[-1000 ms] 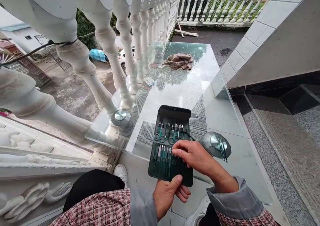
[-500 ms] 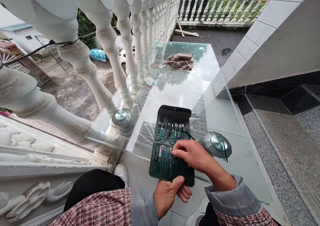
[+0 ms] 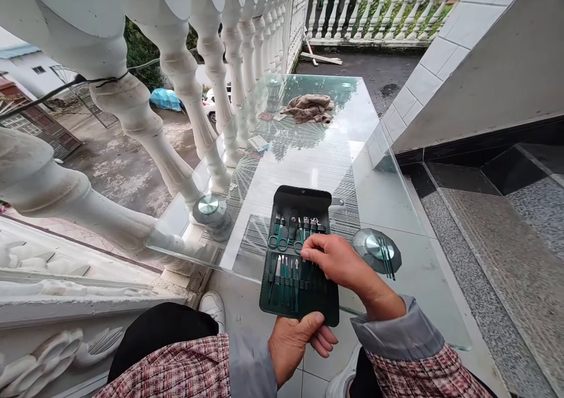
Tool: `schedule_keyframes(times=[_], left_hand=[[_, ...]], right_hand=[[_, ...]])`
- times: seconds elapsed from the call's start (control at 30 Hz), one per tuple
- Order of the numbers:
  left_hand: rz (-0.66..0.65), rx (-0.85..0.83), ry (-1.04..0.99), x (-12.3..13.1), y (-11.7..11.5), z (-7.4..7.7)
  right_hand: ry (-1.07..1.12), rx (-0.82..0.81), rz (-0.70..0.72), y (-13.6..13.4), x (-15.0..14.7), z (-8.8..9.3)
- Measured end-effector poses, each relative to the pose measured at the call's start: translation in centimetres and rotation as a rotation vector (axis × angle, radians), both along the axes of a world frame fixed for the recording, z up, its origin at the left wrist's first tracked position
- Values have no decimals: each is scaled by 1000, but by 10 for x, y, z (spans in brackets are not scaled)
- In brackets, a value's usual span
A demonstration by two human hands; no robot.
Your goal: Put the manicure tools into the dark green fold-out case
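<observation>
My left hand [image 3: 297, 340] grips the bottom edge of a dark green manicure case [image 3: 303, 199], thumb on top and fingers underneath. The case lies open over the near edge of the glass table. Its upper row holds scissors [image 3: 277, 243] and nail clippers; several slim green-handled tools [image 3: 287, 280] sit in loops below. Over the right half of the case is my right hand [image 3: 337, 261], thumb and forefinger pinched together. What they hold, if anything, is hidden. To the right, a few thin green tools [image 3: 386, 258] lie on the glass.
The glass table [image 3: 418, 304] stands on faceted round supports [image 3: 211, 210]. A crumpled brown cloth [image 3: 308, 109] lies toward its far end, and a small card [image 3: 258, 143] shows nearer. White balusters [image 3: 145, 116] run along the left; granite steps [image 3: 480, 221] are at right.
My right hand has moved slightly up along the case, from the lower tool row toward the upper one. My left hand keeps its hold. The whole view has shifted a little.
</observation>
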State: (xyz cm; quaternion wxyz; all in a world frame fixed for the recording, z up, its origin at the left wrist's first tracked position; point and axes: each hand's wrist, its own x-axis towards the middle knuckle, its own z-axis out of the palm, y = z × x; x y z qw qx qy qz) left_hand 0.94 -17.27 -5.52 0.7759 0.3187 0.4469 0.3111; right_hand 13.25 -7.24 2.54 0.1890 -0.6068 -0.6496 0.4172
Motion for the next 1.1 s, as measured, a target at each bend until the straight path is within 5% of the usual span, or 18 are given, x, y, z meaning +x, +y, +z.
schedule_keyframes(times=[0.2, 0.4, 0.57, 1.1], left_hand=[[-18, -16, 15, -3, 0, 3], [-57, -29, 39, -6, 2, 7], [-57, -34, 72, -6, 2, 11], [-75, -20, 108, -7, 3, 13]], right_hand=[[180, 17, -208, 12, 25, 3], [230, 53, -434, 7, 95, 10], [167, -46, -429, -6, 134, 0], [-289, 196, -428, 6, 121, -19]])
